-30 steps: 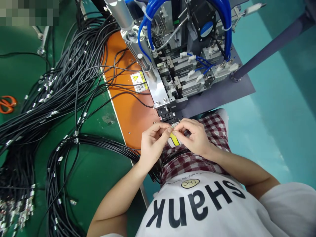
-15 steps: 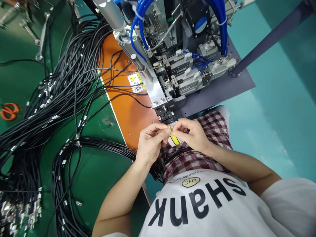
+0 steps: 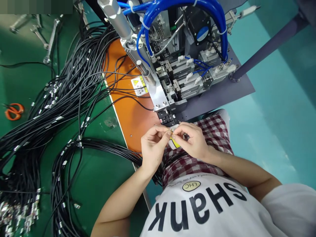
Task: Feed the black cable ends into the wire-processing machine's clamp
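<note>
My left hand [image 3: 154,146] and my right hand [image 3: 192,140] meet fingertip to fingertip just in front of a small black fixture [image 3: 166,119] on the machine's near edge. Both are closed in a pinch, thumb against forefinger. Whatever lies between the fingertips is tiny and mostly covered, so I cannot name it. A yellow and white label [image 3: 175,144] shows below and between the hands, partly hidden by them. Behind the left wrist, a bundle of black cables [image 3: 106,144] runs in over the table edge.
Beyond the hands stands a machine with metal cylinders [image 3: 189,87] and blue air hoses [image 3: 170,8]. It has an orange base plate [image 3: 125,121] with a warning label [image 3: 139,86]. Heaped connector-ended cables [image 3: 66,79], orange-handled scissors [image 3: 14,112] and wrenches [image 3: 52,41] lie on the green table.
The whole view has shifted slightly, so the table and machine appear a little right and lower. My hands stay pinched together, with the fingertips pressed a little differently.
</note>
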Motion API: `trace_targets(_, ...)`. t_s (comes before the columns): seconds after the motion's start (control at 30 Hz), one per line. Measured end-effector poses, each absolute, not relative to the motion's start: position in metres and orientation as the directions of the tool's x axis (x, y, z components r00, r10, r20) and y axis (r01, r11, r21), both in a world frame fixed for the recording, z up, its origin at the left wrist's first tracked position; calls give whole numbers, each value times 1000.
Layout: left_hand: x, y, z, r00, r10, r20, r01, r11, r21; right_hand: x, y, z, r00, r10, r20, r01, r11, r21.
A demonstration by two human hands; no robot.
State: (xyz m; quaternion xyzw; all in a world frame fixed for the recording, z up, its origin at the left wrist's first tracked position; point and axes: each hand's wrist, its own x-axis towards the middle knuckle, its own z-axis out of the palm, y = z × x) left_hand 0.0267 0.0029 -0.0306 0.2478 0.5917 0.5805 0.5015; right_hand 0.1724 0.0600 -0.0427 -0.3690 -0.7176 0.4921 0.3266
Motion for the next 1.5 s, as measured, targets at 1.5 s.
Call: trace_targets(1.5, 17, 3, -28, -263, 885, -384, -376, 273, 886, 178, 67, -44, -494, 855, -156, 28, -164, -986)
